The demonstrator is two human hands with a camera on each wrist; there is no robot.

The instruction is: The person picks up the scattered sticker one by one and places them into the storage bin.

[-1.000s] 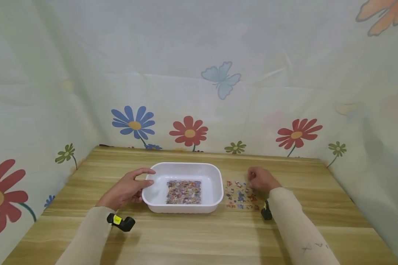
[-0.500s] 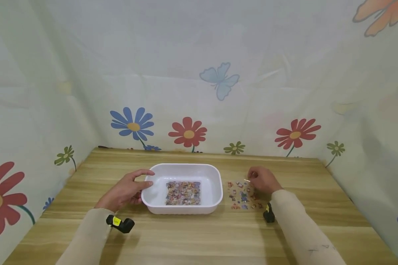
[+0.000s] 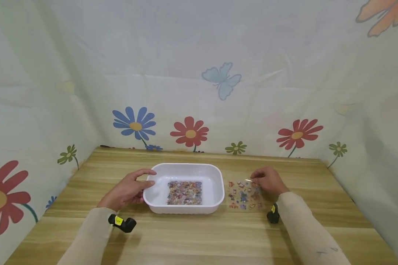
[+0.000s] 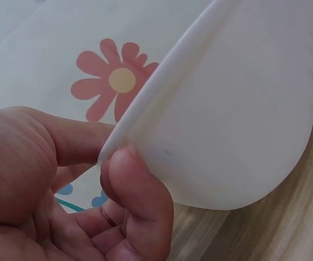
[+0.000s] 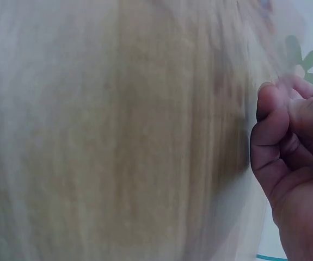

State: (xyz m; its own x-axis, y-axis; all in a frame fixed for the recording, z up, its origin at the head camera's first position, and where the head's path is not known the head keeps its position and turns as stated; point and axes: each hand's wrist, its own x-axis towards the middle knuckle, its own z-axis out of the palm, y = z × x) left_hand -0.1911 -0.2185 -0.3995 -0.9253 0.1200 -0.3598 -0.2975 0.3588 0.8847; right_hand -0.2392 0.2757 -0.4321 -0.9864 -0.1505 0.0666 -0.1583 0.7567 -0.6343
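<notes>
A white plastic basin [image 3: 184,209] stands on the wooden table. My left hand [image 3: 127,189] holds it at the left end, and the left wrist view shows thumb and fingers [image 4: 140,201] pinching the rim. Inside the basin lies a patch of see-through sticker sheets [image 3: 184,193] crowded with small coloured figures. Just right of the basin is a single clear sticker sheet [image 3: 242,197] with spaced-out figures. My right hand [image 3: 270,179] pinches its far right corner between thumb and fingertips; a bright glint runs along that far edge. In the right wrist view the fingers [image 5: 270,125] are curled together close over the wood.
The wooden table [image 3: 192,239] runs back to a pale curtain [image 3: 172,92] printed with flowers and a butterfly. Curtain walls also close in both sides. A black wrist camera [image 3: 122,222] sits on the left sleeve, another wrist camera [image 3: 273,214] on the right.
My right hand has shifted a little to the right, and the sheet's far edge now catches the light. The left hand and the basin have stayed in place.
</notes>
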